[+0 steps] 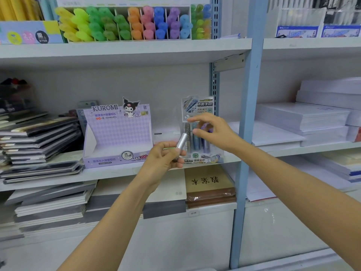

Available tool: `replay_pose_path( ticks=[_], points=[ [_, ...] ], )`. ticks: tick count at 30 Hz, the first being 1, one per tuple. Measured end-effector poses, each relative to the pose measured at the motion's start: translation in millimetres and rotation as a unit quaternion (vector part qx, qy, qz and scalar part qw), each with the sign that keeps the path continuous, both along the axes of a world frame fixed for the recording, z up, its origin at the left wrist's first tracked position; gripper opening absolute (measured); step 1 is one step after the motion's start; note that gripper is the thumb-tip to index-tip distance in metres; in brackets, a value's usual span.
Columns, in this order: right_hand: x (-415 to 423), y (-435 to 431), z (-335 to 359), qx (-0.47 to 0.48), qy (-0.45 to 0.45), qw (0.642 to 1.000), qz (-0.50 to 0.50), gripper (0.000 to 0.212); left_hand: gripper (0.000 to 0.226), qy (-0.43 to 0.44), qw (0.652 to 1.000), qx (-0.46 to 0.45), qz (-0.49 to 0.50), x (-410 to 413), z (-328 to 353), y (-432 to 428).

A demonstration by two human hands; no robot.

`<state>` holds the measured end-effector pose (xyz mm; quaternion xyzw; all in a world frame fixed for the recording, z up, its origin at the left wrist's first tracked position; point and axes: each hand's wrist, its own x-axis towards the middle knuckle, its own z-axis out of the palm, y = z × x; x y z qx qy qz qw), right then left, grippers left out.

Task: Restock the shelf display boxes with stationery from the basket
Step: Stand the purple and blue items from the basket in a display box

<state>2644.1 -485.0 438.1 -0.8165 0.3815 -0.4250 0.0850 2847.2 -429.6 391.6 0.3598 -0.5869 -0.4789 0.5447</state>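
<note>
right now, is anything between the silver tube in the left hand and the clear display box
Only the right hand: its fingers are among the upright tubes in the clear display box. The silver tube, held by the left hand, is at the box's left front; nothing else visible intervenes.

A stationery shop: shelves carry highlighter displays, stacked notebooks and paper reams.

Bright, even light w/ soft shadows; wide-angle bending at edges, slight blur.
</note>
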Motion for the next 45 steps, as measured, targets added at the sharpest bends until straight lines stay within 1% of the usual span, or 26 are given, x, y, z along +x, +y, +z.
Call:
replay_pose_path(
  ticks=[1,2,4,5,6,8,10,11,13,16,19,21,22,23,25,26,28,29,30,32,33,34,35,38,42,45],
  points=[
    [-0.5,6.4,0.8,0.030,-0.026,0.998,0.056,0.036,0.027,-0.008,1.000,-0.003,-0.007,-0.7,1.8,0.9],
    [-0.7,11.9,0.7,0.045,-0.025,0.994,0.091,0.039,0.025,-0.016,1.000,-0.008,-0.013,-1.5,3.3,1.7],
    [0.0,17.0,-2.6,0.033,0.017,0.994,0.106,0.034,0.023,-0.021,0.999,-0.019,-0.017,-4.2,5.7,3.5],
    [0.5,18.2,-4.5,0.025,0.022,0.994,0.104,0.028,0.023,-0.013,1.000,-0.021,-0.017,-5.9,6.9,4.7],
    [0.4,19.5,-5.8,0.030,0.002,0.994,0.106,0.023,0.025,0.006,1.000,-0.022,-0.019,-7.7,8.5,6.3],
    [-1.6,21.7,-8.5,0.066,-0.076,0.987,0.123,0.018,0.029,0.062,0.997,-0.026,-0.035,-10.5,11.0,8.9],
    [-3.1,25.6,-11.6,0.103,-0.149,0.974,0.138,0.015,0.034,0.078,0.995,-0.047,-0.035,-12.6,12.4,10.7],
    [-2.7,28.1,-13.2,0.117,-0.172,0.968,0.142,0.014,0.033,0.063,0.996,-0.062,-0.025,-14.5,12.6,11.4],
    [-1.0,33.0,-16.4,0.143,-0.189,0.959,0.154,0.013,0.021,0.029,0.995,-0.094,0.004,-19.3,12.2,11.0],
    [-0.5,40.1,-18.8,0.174,-0.156,0.957,0.170,0.012,0.012,-0.001,0.990,-0.129,0.057,-25.5,11.9,11.5],
    [-3.1,44.6,-15.2,0.128,-0.127,0.976,0.120,0.015,0.014,-0.046,0.985,-0.153,0.072,-29.9,10.0,12.7],
    [-4.9,45.7,-11.7,0.095,-0.142,0.981,0.093,0.025,0.014,-0.100,0.976,-0.178,0.072,-33.9,10.1,13.0],
    [-6.0,46.3,-9.3,0.084,-0.133,0.983,0.091,0.031,0.013,-0.134,0.969,-0.193,0.075,-36.1,11.1,12.7],
    [-7.2,46.9,-7.1,0.071,-0.108,0.987,0.091,0.033,0.011,-0.172,0.960,-0.208,0.080,-38.4,12.4,12.1],
    [-9.7,47.7,-3.0,0.055,-0.061,0.992,0.100,0.027,0.010,-0.231,0.940,-0.232,0.093,-43.3,14.5,9.6],
    [-11.7,47.5,-1.0,0.058,-0.062,0.991,0.106,0.023,0.009,-0.246,0.934,-0.239,0.102,-45.5,15.6,8.5],
    [-17.2,45.6,2.4,0.063,-0.111,0.986,0.111,0.019,0.011,-0.281,0.917,-0.253,0.124,-48.8,14.1,7.2],
    [-21.2,43.4,3.4,0.053,-0.147,0.983,0.099,0.018,0.018,-0.322,0.896,-0.272,0.138,-49.6,11.0,6.7],
    [-26.3,40.5,3.8,0.037,-0.183,0.980,0.076,0.018,0.026,-0.377,0.864,-0.299,0.150,-50.0,6.3,6.0],
    [-37.5,32.6,2.2,0.007,-0.246,0.969,0.023,0.016,0.038,-0.486,0.782,-0.357,0.160,-50.6,-7.9,5.6],
    [-42.5,28.1,-0.2,-0.002,-0.265,0.964,0.000,0.015,0.044,-0.526,0.749,-0.370,0.158,-50.7,-16.6,5.2],
    [-46.2,23.4,-4.1,-0.006,-0.270,0.963,-0.023,0.015,0.050,-0.555,0.727,-0.372,0.157,-50.4,-25.3,4.3],
    [-48.5,19.2,-9.3,-0.006,-0.261,0.964,-0.045,0.014,0.055,-0.576,0.713,-0.367,0.158,-49.6,-33.2,2.7],
    [-49.3,7.2,-26.8,0.010,-0.224,0.970,-0.089,0.013,0.063,-0.608,0.688,-0.361,0.164,-48.5,-46.7,-3.5],
    [-42.6,-6.8,-35.9,0.011,-0.188,0.977,-0.103,0.015,0.066,-0.620,0.680,-0.354,0.170,-48.7,-51.1,-7.8],
    [-41.7,-15.4,-34.5,0.000,-0.130,0.985,-0.112,0.016,0.069,-0.631,0.671,-0.352,0.165,-47.6,-54.3,-9.8]
  ],
)
